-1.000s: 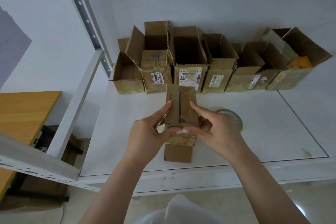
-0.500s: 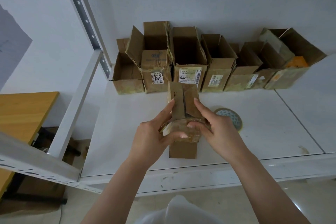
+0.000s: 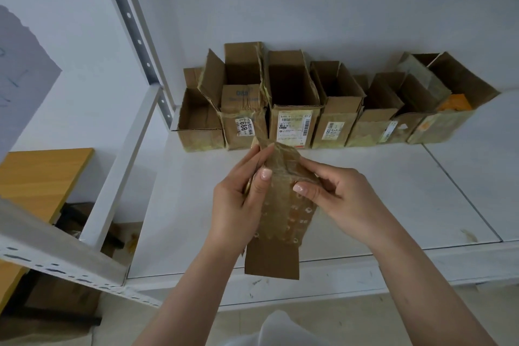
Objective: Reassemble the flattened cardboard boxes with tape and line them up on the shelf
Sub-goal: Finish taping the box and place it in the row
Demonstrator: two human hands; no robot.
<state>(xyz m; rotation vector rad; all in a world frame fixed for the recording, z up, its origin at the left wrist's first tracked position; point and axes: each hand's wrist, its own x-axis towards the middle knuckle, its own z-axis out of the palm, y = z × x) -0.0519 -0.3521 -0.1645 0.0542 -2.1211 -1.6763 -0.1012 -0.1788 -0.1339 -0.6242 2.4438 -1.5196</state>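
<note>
Both hands, the left hand [image 3: 238, 202] and the right hand [image 3: 334, 199], grasp the flattened box [image 3: 280, 211] over the shelf [image 3: 393, 191], seemingly to fold its flaps, with the finished boxes [image 3: 292, 109] at twelve o'clock.

Bare forearms, polished nails, white garment [image 3: 276, 329] below

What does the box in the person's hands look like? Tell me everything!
The small brown cardboard box looks worn and crinkled, with shiny clear tape across its middle and little ring marks showing through. Its plain bottom flap hangs open toward the person, while the far flaps are folded together at the top. It is held up above the white metal shelf, tilted lengthwise away from the person. The left hand grips its left side, and the right hand pinches its right edge.
</note>
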